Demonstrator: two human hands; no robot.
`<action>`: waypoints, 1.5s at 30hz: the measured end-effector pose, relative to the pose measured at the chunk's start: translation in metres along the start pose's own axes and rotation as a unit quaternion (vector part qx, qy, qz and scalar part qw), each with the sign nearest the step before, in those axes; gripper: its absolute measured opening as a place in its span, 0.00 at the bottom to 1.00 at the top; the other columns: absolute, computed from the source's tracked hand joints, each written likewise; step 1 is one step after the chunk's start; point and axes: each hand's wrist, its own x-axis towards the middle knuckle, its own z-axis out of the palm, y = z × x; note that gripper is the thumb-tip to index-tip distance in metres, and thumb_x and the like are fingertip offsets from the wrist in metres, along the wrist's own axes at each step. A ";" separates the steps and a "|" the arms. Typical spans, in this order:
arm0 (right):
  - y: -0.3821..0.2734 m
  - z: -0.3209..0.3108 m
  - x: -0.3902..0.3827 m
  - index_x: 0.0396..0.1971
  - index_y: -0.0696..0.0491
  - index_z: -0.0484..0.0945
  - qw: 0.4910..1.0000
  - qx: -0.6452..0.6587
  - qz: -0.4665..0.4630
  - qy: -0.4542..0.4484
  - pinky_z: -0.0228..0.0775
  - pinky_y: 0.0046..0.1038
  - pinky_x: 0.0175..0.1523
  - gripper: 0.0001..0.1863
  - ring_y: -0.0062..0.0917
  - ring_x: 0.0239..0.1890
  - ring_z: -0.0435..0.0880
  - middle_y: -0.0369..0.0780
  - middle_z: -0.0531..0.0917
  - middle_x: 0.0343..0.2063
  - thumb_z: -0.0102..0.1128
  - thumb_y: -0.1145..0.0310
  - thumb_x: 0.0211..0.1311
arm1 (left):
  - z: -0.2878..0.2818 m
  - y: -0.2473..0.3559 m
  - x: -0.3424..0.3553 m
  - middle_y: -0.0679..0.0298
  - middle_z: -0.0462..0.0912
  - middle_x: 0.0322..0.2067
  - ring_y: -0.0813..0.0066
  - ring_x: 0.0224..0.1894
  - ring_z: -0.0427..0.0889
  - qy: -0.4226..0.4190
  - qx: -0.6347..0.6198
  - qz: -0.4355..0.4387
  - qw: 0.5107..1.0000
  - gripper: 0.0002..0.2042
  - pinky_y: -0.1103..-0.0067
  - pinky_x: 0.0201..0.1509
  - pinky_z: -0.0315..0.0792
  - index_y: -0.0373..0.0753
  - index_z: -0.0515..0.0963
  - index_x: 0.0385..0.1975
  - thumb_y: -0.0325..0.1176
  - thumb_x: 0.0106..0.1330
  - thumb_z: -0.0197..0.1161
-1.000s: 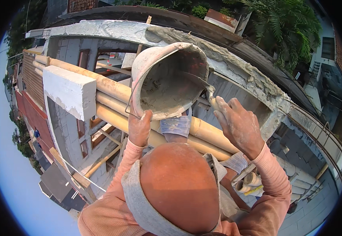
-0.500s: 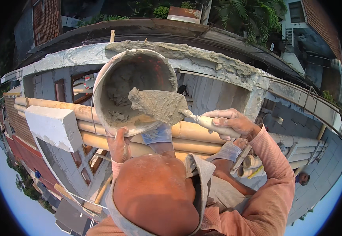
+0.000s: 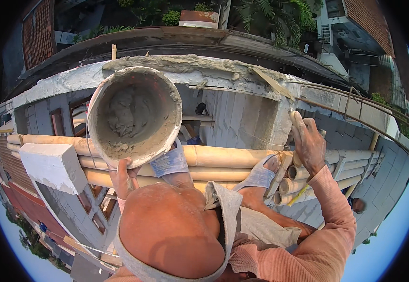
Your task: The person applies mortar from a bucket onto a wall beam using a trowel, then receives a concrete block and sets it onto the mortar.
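My left hand grips the near rim of a round bucket, tilted so that its inside faces me. Wet grey mortar lies inside it, and more is smeared round its wall. Out to the right, my right hand is closed round the handle of a trowel, most of which the fingers cover. The trowel blade is seen nearly edge-on at the top of the white wall, by the right part of a rough mortar strip. Whether it touches the mortar I cannot tell.
My sandalled feet rest on bundled bamboo poles. A white block end juts out at left. Bent steel bars run along the wall at right. Behind the wall lies a lower roof. Another person is below right.
My right hand has swung the loaded trowel from the bucket, right and away from me, to the wall top. The blade has turned edge-on. My left hand still holds the bucket.
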 end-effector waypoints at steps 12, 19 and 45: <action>0.006 -0.016 -0.004 0.63 0.54 0.75 0.998 0.060 0.002 0.023 0.78 0.32 0.36 0.22 0.34 0.35 0.84 0.42 0.80 0.39 0.61 0.69 0.70 | -0.015 0.034 0.001 0.58 0.74 0.53 0.64 0.50 0.83 0.011 -0.012 0.066 0.998 0.27 0.65 0.47 0.89 0.38 0.65 0.64 0.20 0.63 0.57; -0.067 -0.029 0.070 0.61 0.58 0.78 0.877 0.433 0.029 -0.204 0.74 0.29 0.45 0.26 0.26 0.36 0.82 0.43 0.85 0.41 0.65 0.58 0.70 | -0.033 0.033 0.011 0.58 0.76 0.51 0.68 0.50 0.82 0.047 0.013 0.107 0.993 0.26 0.69 0.49 0.87 0.37 0.65 0.65 0.21 0.64 0.57; -0.314 0.024 0.145 0.69 0.61 0.70 0.484 0.717 0.046 -0.500 0.66 0.18 0.23 0.30 0.12 0.19 0.74 0.36 0.81 0.29 0.57 0.56 0.76 | -0.029 0.006 0.044 0.60 0.73 0.60 0.70 0.59 0.75 0.005 0.103 0.228 0.968 0.33 0.73 0.64 0.71 0.36 0.60 0.71 0.20 0.65 0.60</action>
